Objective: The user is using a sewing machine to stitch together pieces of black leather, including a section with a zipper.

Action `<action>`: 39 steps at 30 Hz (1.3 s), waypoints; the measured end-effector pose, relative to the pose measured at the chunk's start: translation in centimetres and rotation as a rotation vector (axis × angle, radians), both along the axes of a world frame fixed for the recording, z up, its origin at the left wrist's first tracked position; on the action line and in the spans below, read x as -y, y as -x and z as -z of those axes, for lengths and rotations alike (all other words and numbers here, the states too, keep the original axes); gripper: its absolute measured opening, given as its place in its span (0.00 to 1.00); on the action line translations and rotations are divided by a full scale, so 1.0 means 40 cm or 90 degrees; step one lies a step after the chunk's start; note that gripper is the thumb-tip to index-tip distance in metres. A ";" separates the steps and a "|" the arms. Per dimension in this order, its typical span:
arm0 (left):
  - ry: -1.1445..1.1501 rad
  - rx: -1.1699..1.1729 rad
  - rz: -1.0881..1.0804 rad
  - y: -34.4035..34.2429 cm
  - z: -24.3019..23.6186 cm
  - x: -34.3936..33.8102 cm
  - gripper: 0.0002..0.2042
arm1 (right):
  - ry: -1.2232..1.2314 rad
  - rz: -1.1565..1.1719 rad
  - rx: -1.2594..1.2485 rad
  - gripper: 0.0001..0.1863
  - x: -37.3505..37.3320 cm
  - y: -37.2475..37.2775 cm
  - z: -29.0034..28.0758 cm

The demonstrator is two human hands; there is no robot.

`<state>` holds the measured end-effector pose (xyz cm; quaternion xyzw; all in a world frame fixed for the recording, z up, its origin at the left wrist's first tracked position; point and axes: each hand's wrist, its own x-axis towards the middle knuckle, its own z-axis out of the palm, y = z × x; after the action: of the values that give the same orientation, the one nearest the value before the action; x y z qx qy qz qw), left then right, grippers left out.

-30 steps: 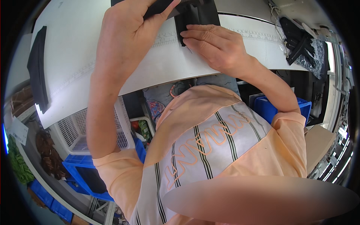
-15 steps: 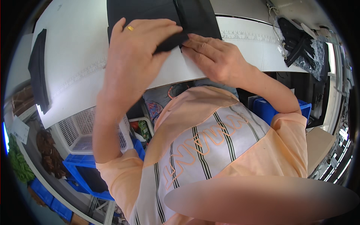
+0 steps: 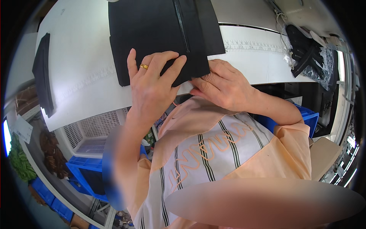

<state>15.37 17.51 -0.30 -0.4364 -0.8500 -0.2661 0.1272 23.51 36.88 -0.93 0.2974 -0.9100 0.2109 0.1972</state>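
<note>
A black fabric panel lies on the white table in front of me, its near edge close to the table's front. A zipper runs lengthwise along it, right of its middle. My left hand, with a gold ring, rests on the near part of the panel with fingers spread. At the panel's near right corner, my right hand has its fingers closed on the edge of the cloth. Its fingertips are partly hidden by the fabric.
Ruler markings run across the white table. A folded black fabric piece lies at its left edge. Black pieces in clear plastic sit at the right end. Below stand a white basket and blue crates.
The fabric has slid toward me, and its near edge, lifted and bent before, now lies flatter. More of the zipper shows. Both hands have come nearer; the left has spread over the cloth.
</note>
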 end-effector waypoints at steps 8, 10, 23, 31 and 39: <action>-0.001 0.002 0.010 0.004 0.001 -0.003 0.18 | 0.004 0.002 -0.017 0.18 -0.002 0.004 0.005; -0.003 0.002 0.013 0.004 0.002 -0.003 0.18 | 0.006 0.003 -0.016 0.18 -0.001 0.003 0.005; 0.029 0.009 0.053 0.007 -0.009 0.010 0.23 | 0.116 -0.087 0.069 0.18 -0.058 -0.032 -0.022; 0.054 0.026 0.059 0.008 -0.013 0.018 0.24 | -0.021 0.004 0.011 0.18 -0.092 0.116 -0.020; 0.060 0.070 0.155 0.072 -0.033 0.031 0.28 | -0.073 0.000 0.031 0.22 -0.091 0.114 -0.014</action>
<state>12.48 16.26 1.01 -0.5264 -0.8081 -0.2628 0.0269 18.97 40.51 -0.35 0.3032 -0.9251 0.1658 0.1573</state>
